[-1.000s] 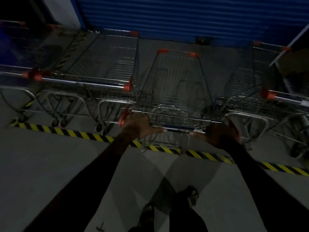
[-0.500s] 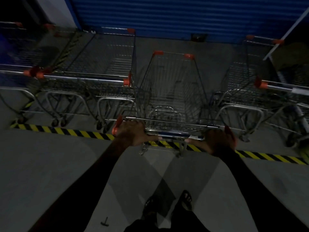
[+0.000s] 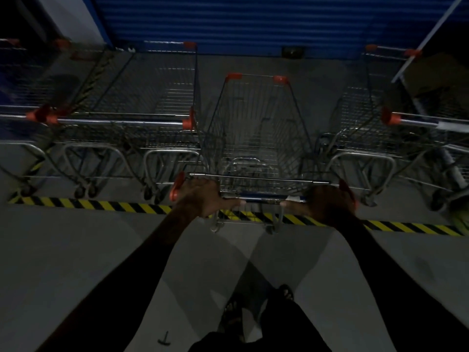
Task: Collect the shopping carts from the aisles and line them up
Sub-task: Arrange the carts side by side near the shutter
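Shopping cart (image 3: 256, 138) in the middle sits deeper between its neighbours than a second ago; its rear wheels now stand on the hazard-striped floor line (image 3: 101, 205). Your left hand (image 3: 203, 198) and right hand (image 3: 327, 203) both grip the handle bar (image 3: 264, 199) near its red end caps. Left cart row (image 3: 121, 123) lies just beside the basket; right cart (image 3: 363, 128) stands slightly apart. Open floor lies ahead to the blue shutter (image 3: 228, 24).

wire cart (image 3: 256, 133), upright, between parked carts (image 3: 121, 118)
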The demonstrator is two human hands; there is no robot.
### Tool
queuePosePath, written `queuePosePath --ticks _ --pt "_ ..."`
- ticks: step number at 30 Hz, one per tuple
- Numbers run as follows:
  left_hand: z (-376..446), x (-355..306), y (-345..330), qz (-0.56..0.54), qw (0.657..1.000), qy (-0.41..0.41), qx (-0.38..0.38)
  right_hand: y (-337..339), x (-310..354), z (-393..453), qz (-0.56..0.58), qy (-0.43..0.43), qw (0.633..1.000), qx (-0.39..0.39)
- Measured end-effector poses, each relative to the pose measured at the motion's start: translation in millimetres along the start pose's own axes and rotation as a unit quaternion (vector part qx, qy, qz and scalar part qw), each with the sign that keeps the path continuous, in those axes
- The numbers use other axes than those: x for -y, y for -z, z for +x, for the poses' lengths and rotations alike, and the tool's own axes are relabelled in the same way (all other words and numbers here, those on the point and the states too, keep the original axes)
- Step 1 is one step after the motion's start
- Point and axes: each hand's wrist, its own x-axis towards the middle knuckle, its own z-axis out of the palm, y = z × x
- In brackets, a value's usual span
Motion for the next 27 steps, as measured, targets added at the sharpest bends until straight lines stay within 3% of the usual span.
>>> queuePosePath --ticks 7,12,16,20,27 --pt "26 1 16 -0.045 0.998 -0.031 0.005 8 0 36 0.003 -0.006 1.000 0.016" --pt "77 14 8 -0.034 0.999 -0.017 0.004 15 -4 65 -0.002 -0.005 0.999 -0.033" --pt "113 19 9 -0.041 0.998 -0.011 -0.040 21 -7 98 0.074 0.018 0.996 -0.041" --pt "138 13 25 -0.037 0.999 0.001 -0.028 31 -14 132 0.099 0.015 0.995 0.011" --pt "162 4 50 -0.044 0.999 -0.003 0.002 37 -25 168 0.127 0.036 0.991 0.013"
